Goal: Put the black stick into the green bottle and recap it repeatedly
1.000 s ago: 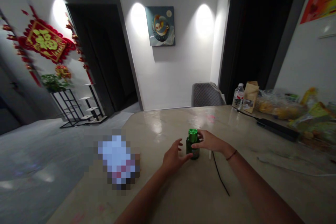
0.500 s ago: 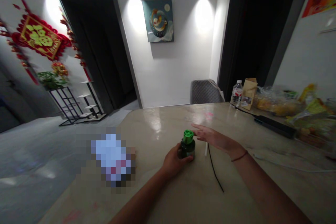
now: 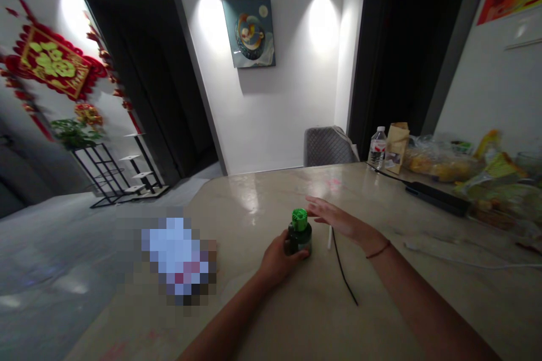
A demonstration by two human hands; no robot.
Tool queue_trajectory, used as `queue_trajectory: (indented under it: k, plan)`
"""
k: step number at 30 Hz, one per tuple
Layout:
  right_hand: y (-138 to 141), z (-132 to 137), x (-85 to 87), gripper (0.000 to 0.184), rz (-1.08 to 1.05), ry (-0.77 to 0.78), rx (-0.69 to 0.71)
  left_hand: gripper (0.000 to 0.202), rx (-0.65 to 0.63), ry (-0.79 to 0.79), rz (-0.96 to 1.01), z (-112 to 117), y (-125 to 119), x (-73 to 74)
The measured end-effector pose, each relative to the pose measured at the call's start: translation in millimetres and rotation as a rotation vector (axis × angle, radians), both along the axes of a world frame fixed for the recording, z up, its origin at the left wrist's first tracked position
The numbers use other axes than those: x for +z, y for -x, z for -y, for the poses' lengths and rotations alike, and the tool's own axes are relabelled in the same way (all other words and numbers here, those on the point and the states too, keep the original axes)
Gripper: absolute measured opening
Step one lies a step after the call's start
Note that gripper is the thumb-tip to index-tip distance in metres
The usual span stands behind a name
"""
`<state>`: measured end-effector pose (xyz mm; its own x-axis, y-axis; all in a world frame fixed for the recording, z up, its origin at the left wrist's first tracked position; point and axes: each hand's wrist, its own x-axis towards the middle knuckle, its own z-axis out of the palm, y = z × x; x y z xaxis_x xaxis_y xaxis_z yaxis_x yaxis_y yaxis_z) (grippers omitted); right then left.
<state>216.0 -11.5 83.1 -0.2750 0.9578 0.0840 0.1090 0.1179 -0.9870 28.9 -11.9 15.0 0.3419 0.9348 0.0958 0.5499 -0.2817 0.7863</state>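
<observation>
A small dark bottle (image 3: 301, 239) stands upright on the table, with a bright green ribbed cap (image 3: 300, 219) on top. My left hand (image 3: 279, 256) is wrapped round the bottle's body from the left, thumb across its front. Just right of the cap, my right hand (image 3: 332, 215) is held with its fingers stretched out, the tips close beside the cap; whether they touch it I cannot tell. Below the right hand lie a short white stick (image 3: 329, 238) and a thin black cord (image 3: 344, 273); the hand hides their upper ends.
On the pale marble-like table (image 3: 237, 203), a pixelated object (image 3: 178, 256) lies at left. To the right are a black power strip (image 3: 436, 197), a white cable (image 3: 461, 264), a water bottle (image 3: 377, 148), a paper bag (image 3: 397, 146) and bagged food (image 3: 440, 161). A grey chair (image 3: 328, 146) stands behind.
The whole view has shifted slightly, so everything sits a little further left. Both hands keep nearly the same pose around and beside the bottle.
</observation>
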Motion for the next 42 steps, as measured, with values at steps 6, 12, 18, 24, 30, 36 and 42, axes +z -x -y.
queue_trajectory:
  k: [6,12,18,24,30,36,42]
  plan:
    - [-9.0,-8.9,-6.6,0.054,0.074,-0.038,-0.036,0.058,-0.023,0.004,0.017,-1.3,1.0,-2.1]
    - [-4.1,-8.6,-8.7,0.053,0.020,-0.092,-0.094,0.060,-0.004,0.026,0.070,-2.2,0.3,-5.4]
    - [-3.7,-14.9,-12.6,0.044,0.079,-0.136,-0.198,0.059,0.006,0.028,0.115,-2.1,1.4,-5.8]
    - [6.4,-9.5,-16.2,0.044,0.039,-0.182,-0.085,0.059,0.006,0.021,0.140,-2.0,0.8,-7.0]
    - [18.5,-2.0,-20.8,0.050,0.183,-0.313,-0.007,0.058,-0.016,0.006,0.153,-3.4,0.7,-9.4]
    - [17.5,-7.3,-26.5,0.049,0.282,-0.425,-0.108,0.055,-0.014,-0.063,0.066,-3.1,2.4,-10.1]
    - [16.5,-11.0,-33.0,0.047,0.299,-0.381,-0.113,0.066,-0.022,-0.064,0.115,-0.7,2.2,-6.4]
